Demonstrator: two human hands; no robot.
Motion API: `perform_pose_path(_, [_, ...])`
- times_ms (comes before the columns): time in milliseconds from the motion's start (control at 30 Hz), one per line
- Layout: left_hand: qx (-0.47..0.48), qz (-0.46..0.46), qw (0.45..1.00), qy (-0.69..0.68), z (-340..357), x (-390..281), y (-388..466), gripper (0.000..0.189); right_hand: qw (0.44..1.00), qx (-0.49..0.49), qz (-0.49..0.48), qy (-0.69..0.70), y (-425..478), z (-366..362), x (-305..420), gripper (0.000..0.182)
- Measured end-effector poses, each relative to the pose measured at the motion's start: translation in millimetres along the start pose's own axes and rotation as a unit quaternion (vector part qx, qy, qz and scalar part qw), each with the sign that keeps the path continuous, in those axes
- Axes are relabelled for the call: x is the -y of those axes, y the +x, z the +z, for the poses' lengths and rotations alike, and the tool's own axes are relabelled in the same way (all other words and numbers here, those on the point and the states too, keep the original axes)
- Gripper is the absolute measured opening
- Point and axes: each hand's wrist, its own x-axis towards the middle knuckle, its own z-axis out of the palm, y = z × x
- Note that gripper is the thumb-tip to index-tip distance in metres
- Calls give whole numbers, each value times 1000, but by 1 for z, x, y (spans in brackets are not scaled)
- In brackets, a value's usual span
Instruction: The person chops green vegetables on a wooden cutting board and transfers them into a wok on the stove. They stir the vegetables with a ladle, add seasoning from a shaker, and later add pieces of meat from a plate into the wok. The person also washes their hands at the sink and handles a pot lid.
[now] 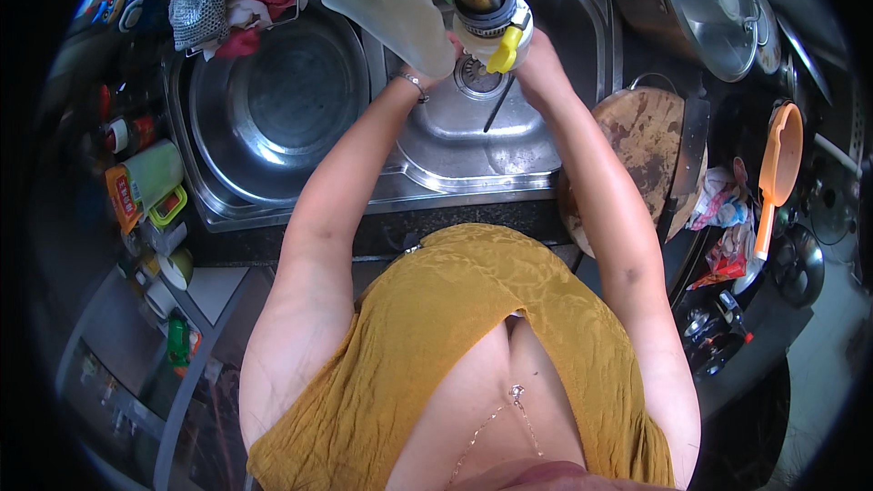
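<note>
Both arms reach into the right basin of a stainless steel double sink (477,157). The fingers of my left hand (443,58) are mostly hidden behind a hanging pale translucent sheet or bag (389,7); its wrist wears a bracelet (413,84). My right hand (540,68) is beside a faucet attachment with a hose clamp (487,20) and a yellow lever (505,50), which cover its fingers. What either hand holds cannot be seen. Below them show the drain strainer (480,76) and a thin dark stick (499,104).
A large metal basin (279,88) fills the left sink. At the right are a round wooden cutting board (634,143), a cleaver (691,143), a lidded pot (709,7) and an orange ladle (781,157). A rack with cloths (218,0) stands upper left; packages (123,198) lie at left.
</note>
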Motion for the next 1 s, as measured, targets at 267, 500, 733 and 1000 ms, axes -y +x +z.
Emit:
perform_pose_path(267, [-163,166,962,-141,-18,-45,-9,24,897,78,-324,-290,37,42,-23,36])
perform_pose_path(500, [-88,20,924,-371,-6,-30,16,34,928,-113,-157,-317,16,-34,-34,35])
perform_pose_path(733, [-196,91,975,-54,6,-14,14,31,954,-105,-17,-281,6,-52,-61,39])
perform_pose_path(1000, [244,-149,936,206,73,-26,-15,30,972,-68,1,-226,-32,-36,-31,29])
